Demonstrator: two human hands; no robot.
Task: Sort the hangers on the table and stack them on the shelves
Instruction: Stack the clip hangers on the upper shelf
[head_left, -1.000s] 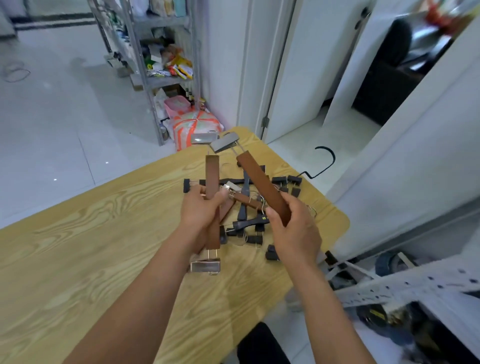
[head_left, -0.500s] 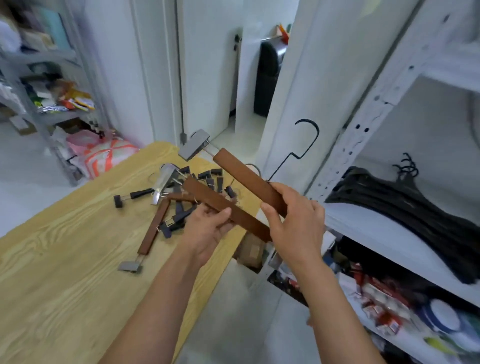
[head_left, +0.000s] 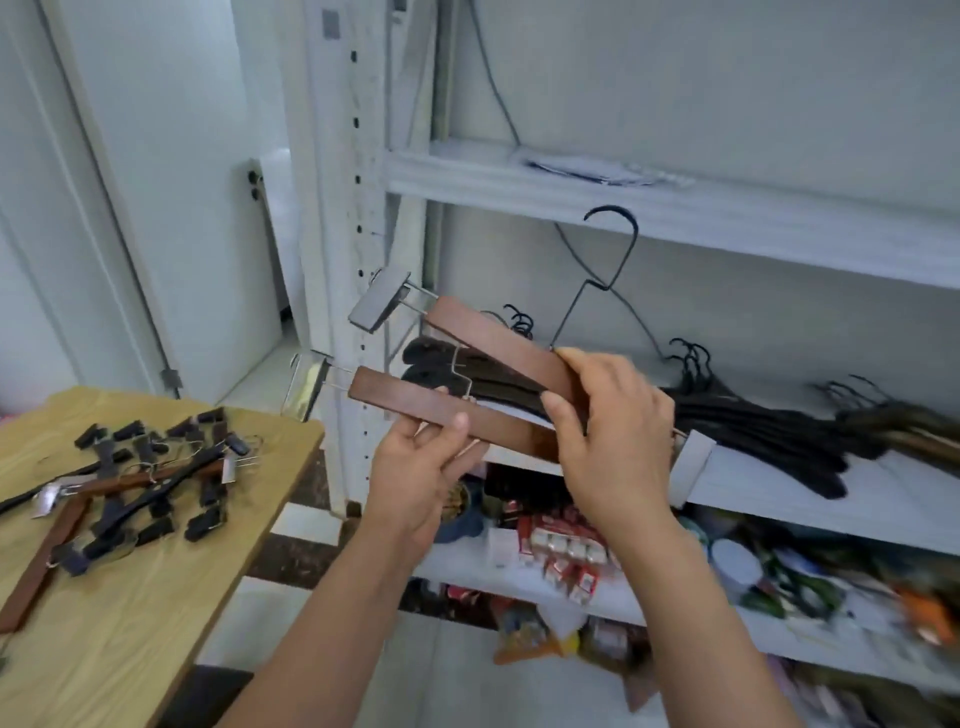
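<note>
Lower wooden hanger (head_left: 415, 404) pinched by left hand (head_left: 421, 460), upper wooden hanger (head_left: 493, 340) gripped by right hand (head_left: 610, 431), black hangers (head_left: 753, 426) stacked on far shelf (head_left: 831, 501), loose hangers (head_left: 150, 483) heaped on left table (head_left: 130, 623).

The table (head_left: 156, 623) stands left, the shelves (head_left: 675, 208) right. A pile (head_left: 145, 483) of hangers lies on the table's far end. Before the shelves the left hand (head_left: 421, 467) holds the nearer hanger (head_left: 415, 400) and the right hand (head_left: 608, 431) grips the farther hanger (head_left: 493, 338), just above it. Behind them a stack (head_left: 753, 431) of hangers lies on the middle shelf, with packets (head_left: 561, 540) on the shelf below.
</note>
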